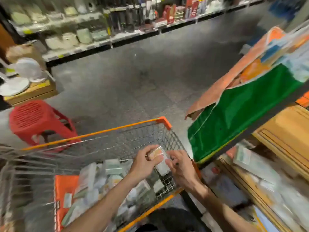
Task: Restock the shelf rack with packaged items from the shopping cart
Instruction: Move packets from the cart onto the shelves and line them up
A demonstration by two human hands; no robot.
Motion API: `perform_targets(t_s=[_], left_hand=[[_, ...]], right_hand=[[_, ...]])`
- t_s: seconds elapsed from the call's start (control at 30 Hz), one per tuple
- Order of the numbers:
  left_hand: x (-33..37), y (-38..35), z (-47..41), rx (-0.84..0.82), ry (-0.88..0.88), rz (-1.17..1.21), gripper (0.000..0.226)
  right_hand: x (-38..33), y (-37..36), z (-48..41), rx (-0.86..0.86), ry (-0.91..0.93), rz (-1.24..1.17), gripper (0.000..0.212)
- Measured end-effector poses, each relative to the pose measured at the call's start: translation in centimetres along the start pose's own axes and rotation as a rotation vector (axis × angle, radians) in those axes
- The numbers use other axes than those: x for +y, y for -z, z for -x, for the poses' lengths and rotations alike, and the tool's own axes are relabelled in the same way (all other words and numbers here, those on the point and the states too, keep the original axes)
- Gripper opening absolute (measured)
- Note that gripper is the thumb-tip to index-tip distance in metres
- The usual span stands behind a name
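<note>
Packet (pixel 158 158) pinched by left grip (pixel 143 163) and right grip (pixel 181 170) over the cart (pixel 100 130); we should keep both holds firm while turning to the shelf (pixel 282 129).

a dark speckled floor (pixel 127 77) stretches to stocked shelving (pixel 93 46), a red plastic stool (pixel 33 119) standing near a wooden crate (pixel 33 92).

orange-rimmed cart (pixel 103 130), red slotted stool (pixel 31 117), green sheet (pixel 247 114), seemingly orange-printed packet (pixel 156 154)
</note>
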State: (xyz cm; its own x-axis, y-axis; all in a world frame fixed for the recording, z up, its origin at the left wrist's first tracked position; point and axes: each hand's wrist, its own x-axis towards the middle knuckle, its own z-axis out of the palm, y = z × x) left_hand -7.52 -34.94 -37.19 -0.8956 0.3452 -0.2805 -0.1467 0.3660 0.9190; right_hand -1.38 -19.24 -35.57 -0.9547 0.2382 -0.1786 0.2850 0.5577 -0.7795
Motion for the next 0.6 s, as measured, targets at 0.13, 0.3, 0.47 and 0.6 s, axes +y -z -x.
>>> perform_targets(t_s=[0.13, 0.3, 0.47, 0.6], left_hand=[[-10.3, 8.4, 6.6, 0.233, 0.235, 0.009, 0.033], [-17.6, 13.6, 13.1, 0.479, 0.48, 0.089, 0.035], [-21.8, 15.2, 14.7, 0.508, 0.62, 0.026, 0.04], [-23.4, 15.7, 15.2, 0.49, 0.675, -0.02, 0.05]], right_hand=[[-2.4, -13.1, 1.8, -0.395, 0.095, 0.059, 0.026], [-5.1, -24.1, 4.3, -0.715, 0.142, 0.196, 0.041], [-5.3, -29.2, 5.1, -0.899, 0.072, 0.372, 0.051], [-6.0, -31.7, 5.8, -0.958, -0.086, 0.298, 0.051]])
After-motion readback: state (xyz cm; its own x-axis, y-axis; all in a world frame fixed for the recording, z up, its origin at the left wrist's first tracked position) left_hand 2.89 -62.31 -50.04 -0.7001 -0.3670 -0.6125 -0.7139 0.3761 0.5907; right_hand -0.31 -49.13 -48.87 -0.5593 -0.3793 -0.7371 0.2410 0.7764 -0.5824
